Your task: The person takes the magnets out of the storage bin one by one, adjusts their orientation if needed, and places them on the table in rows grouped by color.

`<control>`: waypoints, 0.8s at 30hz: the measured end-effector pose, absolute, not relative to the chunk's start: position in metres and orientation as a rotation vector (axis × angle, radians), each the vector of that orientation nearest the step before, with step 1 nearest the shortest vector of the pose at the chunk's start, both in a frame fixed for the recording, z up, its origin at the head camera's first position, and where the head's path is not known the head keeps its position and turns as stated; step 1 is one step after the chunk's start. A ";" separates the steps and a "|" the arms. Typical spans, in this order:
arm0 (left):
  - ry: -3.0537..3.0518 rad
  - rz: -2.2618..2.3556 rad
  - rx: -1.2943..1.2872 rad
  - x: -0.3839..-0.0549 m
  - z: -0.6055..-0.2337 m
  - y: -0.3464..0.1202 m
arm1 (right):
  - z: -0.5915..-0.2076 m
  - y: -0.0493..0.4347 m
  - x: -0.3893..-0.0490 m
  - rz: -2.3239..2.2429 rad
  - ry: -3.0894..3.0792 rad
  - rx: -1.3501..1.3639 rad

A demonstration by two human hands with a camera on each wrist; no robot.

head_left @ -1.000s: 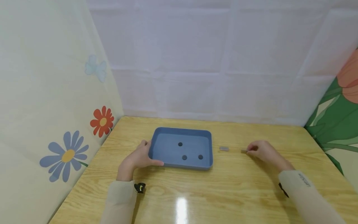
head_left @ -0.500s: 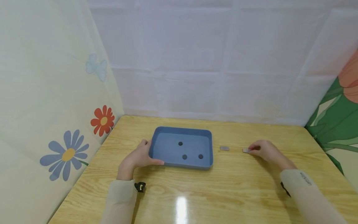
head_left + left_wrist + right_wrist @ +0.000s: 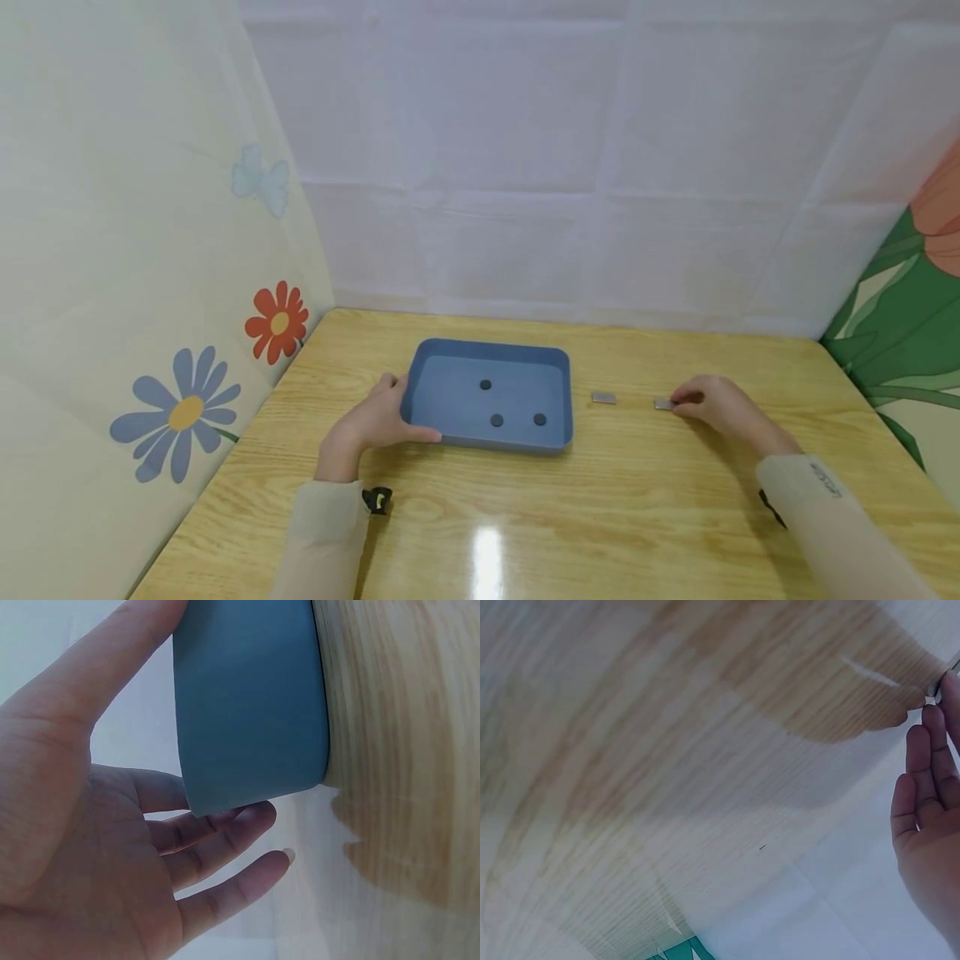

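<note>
My left hand (image 3: 371,421) holds the near left corner of a shallow blue tray (image 3: 487,445), thumb along the front wall and fingers at the left end. In the left wrist view the fingertips lie against the end wall of the tray (image 3: 251,705). Three small dark discs, one of them a disc (image 3: 485,385) farther back, lie spread on the tray's floor. Right of the tray, my right hand (image 3: 716,408) pinches the right end of a small flat silvery rectangle (image 3: 663,404) between thumb and fingertips, low over the table. In the right wrist view the fingers partly hide it.
A second small silvery rectangle (image 3: 603,398) lies on the wooden table (image 3: 585,525) between the tray and my right hand. A white cloth (image 3: 480,208) hangs behind the table's back edge. Flower-printed panels (image 3: 187,250) stand at both sides.
My right hand has shifted slightly right with the small silvery rectangle, which showed a thin dark edge before and shows its pale face now. The left hand keeps its hold on the tray.
</note>
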State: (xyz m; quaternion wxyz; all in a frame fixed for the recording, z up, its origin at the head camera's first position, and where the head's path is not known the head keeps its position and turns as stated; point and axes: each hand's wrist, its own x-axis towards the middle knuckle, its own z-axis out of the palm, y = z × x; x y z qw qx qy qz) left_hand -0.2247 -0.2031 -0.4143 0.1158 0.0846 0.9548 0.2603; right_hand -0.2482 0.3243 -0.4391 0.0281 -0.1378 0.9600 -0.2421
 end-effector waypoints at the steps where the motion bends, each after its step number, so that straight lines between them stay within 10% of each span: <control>1: 2.797 0.763 0.249 -0.225 -0.414 -0.203 | -0.439 0.324 -0.248 -0.745 2.963 -0.427; 24: 2.793 0.774 0.264 -0.226 -0.415 -0.204 | -0.442 0.326 -0.250 -0.729 2.938 -0.394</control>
